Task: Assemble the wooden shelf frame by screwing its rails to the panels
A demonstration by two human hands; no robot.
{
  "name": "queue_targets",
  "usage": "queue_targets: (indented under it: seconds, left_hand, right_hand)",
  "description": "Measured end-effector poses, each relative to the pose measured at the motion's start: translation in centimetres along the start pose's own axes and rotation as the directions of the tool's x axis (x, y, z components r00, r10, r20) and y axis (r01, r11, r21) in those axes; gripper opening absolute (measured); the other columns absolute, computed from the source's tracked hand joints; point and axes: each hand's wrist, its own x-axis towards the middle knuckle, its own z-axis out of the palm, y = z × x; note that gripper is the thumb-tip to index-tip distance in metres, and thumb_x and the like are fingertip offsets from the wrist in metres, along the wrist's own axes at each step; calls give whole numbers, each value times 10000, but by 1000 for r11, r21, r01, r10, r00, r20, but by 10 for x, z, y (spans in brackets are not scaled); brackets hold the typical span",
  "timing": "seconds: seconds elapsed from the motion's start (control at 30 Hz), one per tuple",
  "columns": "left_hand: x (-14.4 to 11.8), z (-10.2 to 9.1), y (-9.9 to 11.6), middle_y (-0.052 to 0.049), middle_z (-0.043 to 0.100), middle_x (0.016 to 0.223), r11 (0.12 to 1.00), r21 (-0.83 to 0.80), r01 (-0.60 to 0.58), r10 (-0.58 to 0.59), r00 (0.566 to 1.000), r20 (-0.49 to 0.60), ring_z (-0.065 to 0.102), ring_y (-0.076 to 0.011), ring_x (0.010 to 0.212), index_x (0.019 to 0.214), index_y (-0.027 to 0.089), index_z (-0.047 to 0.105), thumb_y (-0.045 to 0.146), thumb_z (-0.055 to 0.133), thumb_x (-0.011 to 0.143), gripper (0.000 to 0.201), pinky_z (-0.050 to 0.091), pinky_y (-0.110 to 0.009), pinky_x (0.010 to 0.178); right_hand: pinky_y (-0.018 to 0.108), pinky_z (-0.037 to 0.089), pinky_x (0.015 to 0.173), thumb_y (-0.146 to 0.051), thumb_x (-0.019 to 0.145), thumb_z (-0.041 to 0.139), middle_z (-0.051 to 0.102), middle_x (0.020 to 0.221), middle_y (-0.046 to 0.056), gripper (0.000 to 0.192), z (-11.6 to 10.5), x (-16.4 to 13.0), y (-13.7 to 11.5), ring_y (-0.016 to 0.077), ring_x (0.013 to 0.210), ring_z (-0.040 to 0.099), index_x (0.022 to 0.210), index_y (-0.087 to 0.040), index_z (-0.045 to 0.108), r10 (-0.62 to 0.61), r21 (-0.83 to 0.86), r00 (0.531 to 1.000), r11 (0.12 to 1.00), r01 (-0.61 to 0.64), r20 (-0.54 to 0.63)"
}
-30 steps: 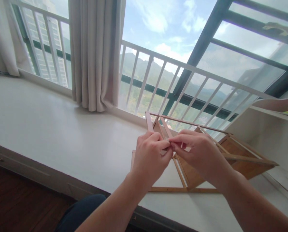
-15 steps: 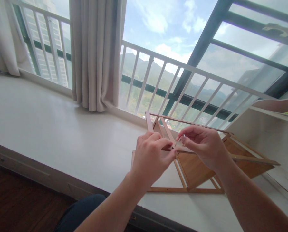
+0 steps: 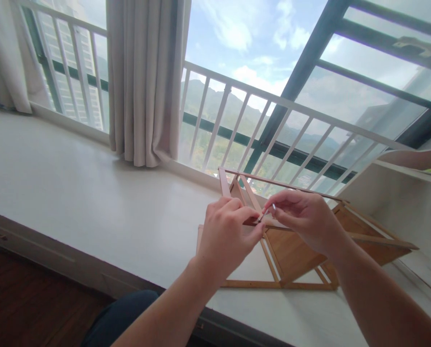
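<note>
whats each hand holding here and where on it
The left hand pinches the end of a thin wooden slat of the wooden rack. The right hand holds a small metal piece by its upper end at that slat.

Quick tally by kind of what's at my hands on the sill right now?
Hands: 2, left hand and right hand
Wooden rack: 1
Small metal pin in the right fingertips: 1
Total: 4

A light-brown wooden folding rack of thin slats and flat panels is lying half-collapsed and tilted on the white sill. A small, thin silvery metal pin is slanting against its upper slat.
</note>
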Motion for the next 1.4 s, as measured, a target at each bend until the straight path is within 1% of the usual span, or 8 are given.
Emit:
queue_targets:
  seconds: [0.3, 0.47, 0.67, 0.8, 0.87, 1.07, 1.2, 1.4]
  left_hand:
    - [0, -2, 0, 17, 671, 806, 1000, 2, -2, 2, 1000, -1, 592, -183, 923, 861, 297, 758, 367, 709, 866, 86, 429, -373, 858]
    - [0, -2, 0, 10, 665, 802, 1000, -2, -2, 2, 1000, 10, 588, -186, 914, 868, 294, 763, 348, 717, 858, 71, 424, -372, 856]
    - [1, -2, -2, 7, 664, 819, 1000, 10, -4, 4, 1000, 10, 586, -191, 932, 898, 304, 767, 353, 727, 852, 78, 422, -370, 858]
    - [0, 0, -3, 14, 661, 811, 1000, 12, -9, 9, 1000, 9, 583, -189, 936, 901, 318, 764, 367, 710, 867, 81, 418, -364, 854]
    - [0, -1, -3, 18, 661, 804, 1000, 7, -5, 5, 1000, 1, 586, -187, 936, 885, 311, 761, 362, 715, 861, 73, 416, -362, 854]
    - [1, -2, -2, 19, 662, 804, 1000, 0, 2, -2, 1000, 4, 585, -183, 943, 863, 298, 763, 360, 721, 858, 74, 413, -357, 851]
    - [0, -1, -2, 15, 652, 794, 1000, 8, -1, 1, 1000, 13, 579, -179, 925, 868, 307, 771, 381, 720, 867, 90, 414, -357, 846]
    - [-1, 2, -5, 15, 657, 828, 999, 3, -32, 32, 999, 12, 567, -168, 914, 922, 343, 783, 376, 709, 887, 88, 410, -345, 836]
  right_hand:
    - [271, 476, 687, -355, 895, 700, 688, 807, 21, 167, -5, 4, 3, 167, 746, 612, 856, -193, 711, 12, -44, 995, 999, -8, 95]
    - [247, 449, 633, -370, 875, 732, 633, 735, 3, 220, 2, 6, 2, 141, 695, 562, 788, -179, 669, 55, 81, 995, 995, -62, 81]
    - [253, 556, 693, -345, 776, 856, 722, 854, 26, 257, 8, 7, 4, 159, 761, 680, 797, -186, 655, 116, 417, 990, 898, -137, 75]
    - [267, 573, 629, -296, 754, 881, 715, 764, -24, 391, 10, 5, 5, 148, 633, 684, 1055, -247, 636, 119, 532, 991, 836, -134, 61]
    - [269, 568, 646, -312, 775, 866, 725, 778, -3, 412, 9, 5, 5, 150, 651, 686, 1129, -233, 670, 96, 467, 994, 878, -107, 46]
    - [271, 504, 661, -391, 744, 877, 689, 793, 15, 272, 4, 4, 8, 156, 730, 625, 881, -200, 739, 12, 98, 989, 995, 2, -145]
    - [290, 496, 697, -395, 809, 818, 662, 834, 21, 237, 3, 3, 3, 168, 774, 607, 769, -199, 691, -114, -60, 975, 993, 104, -192]
    - [245, 387, 544, -257, 855, 726, 568, 602, -45, 102, 9, -4, -18, 104, 548, 494, 785, -199, 681, -85, -301, 977, 953, 23, -194]
